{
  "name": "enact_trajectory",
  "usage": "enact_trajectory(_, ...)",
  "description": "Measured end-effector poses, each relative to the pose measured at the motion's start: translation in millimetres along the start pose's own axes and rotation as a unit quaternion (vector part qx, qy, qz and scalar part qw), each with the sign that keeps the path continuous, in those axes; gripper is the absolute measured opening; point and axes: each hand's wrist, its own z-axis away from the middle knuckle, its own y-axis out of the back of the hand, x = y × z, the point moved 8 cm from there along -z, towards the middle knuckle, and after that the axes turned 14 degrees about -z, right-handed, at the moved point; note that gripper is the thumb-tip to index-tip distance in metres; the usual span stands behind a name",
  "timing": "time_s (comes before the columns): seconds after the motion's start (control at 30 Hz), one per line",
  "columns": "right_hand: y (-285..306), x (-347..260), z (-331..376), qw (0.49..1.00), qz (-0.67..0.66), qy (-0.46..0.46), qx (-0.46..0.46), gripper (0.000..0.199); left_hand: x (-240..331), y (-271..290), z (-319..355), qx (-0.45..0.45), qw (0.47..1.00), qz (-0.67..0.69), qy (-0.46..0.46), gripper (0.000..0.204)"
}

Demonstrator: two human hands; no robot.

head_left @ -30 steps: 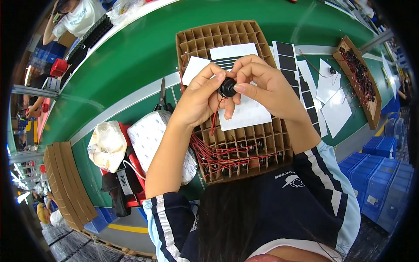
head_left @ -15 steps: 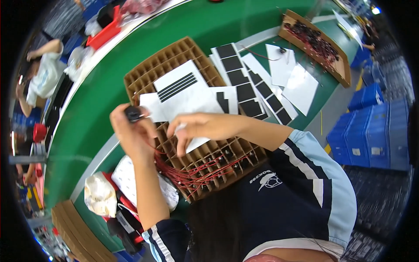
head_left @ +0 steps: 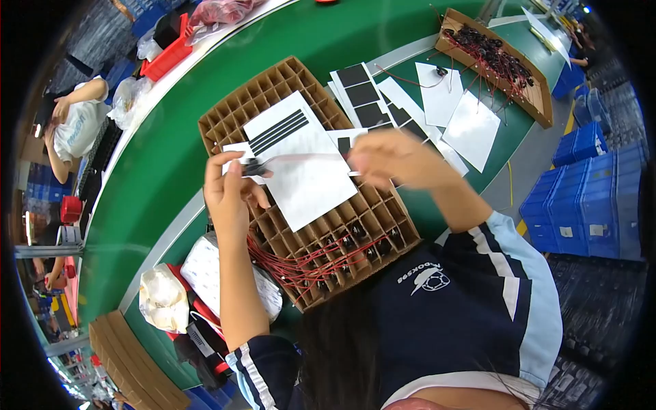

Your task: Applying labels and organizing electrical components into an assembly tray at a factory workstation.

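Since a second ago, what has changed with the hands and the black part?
The hands have parted: they were pinched together on one small black part over the cardboard grid. The left hand has carried the part off to the left and holds it alone; the right hand, blurred, has moved right over the white sheets. The grid, sheets and red-wired parts lie as before.

Two hands are up, the left hand (head_left: 229,195) and the right hand (head_left: 396,158). Two cardboard grid trays: the near tray (head_left: 273,92) and the far tray (head_left: 529,92). Two blue crates (head_left: 581,205) are stacked beside the table.
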Motion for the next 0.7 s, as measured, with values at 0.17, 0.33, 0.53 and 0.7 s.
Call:
enact_trajectory(0.17, 147.9, -65.6, 83.9, 0.908, 0.206, 0.097, 0.352, 0.020, -6.2, -1.4, -2.9, -0.013, 1.000, -0.022, 0.010, 0.018)
enact_trajectory(0.33, 299.7, -117.5, 183.9, 0.677, 0.460, 0.039, 0.573, 0.030, -1.1, -10.1, -12.6, -0.058, 0.998, -0.024, 0.001, 0.017)
enact_trajectory(0.53, 327.9, -45.9, 158.2, 0.667, 0.472, -0.124, 0.563, 0.045, -17.8, -47.5, 4.7, -0.208, 0.968, -0.123, 0.063, 0.012)
enact_trajectory(0.7, 298.6, 15.1, 81.1, 0.747, 0.549, -0.012, 0.375, 0.040, -25.7, -55.1, 12.2, -0.235, 0.956, -0.164, 0.056, 0.014)
